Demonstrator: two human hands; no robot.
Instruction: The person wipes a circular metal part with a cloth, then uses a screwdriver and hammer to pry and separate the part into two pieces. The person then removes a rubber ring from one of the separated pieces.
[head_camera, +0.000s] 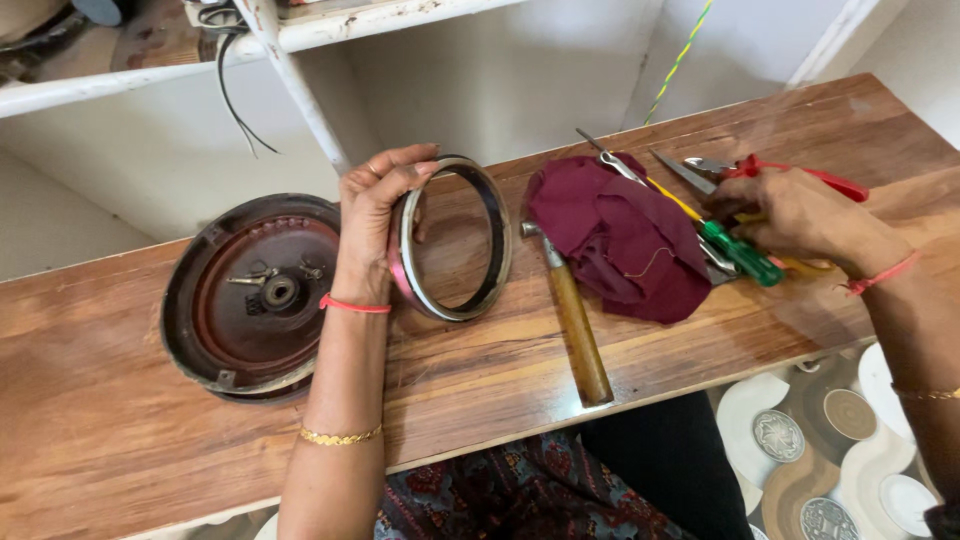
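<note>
Round metal ring with pink rim (452, 240) stands tilted on the wooden worktop (120, 420), grasped by the left hand (372, 222). Right hand (790, 212) closes on a green-handled screwdriver (742, 255) beside the maroon cloth (620, 235).

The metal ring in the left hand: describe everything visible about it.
The metal ring is a round open hoop, silvery on its rim with a pinkish outer band and a dark inner face. It stands tilted on edge on the wooden table, held at its left side by the left hand. Nothing else touches it.
</note>
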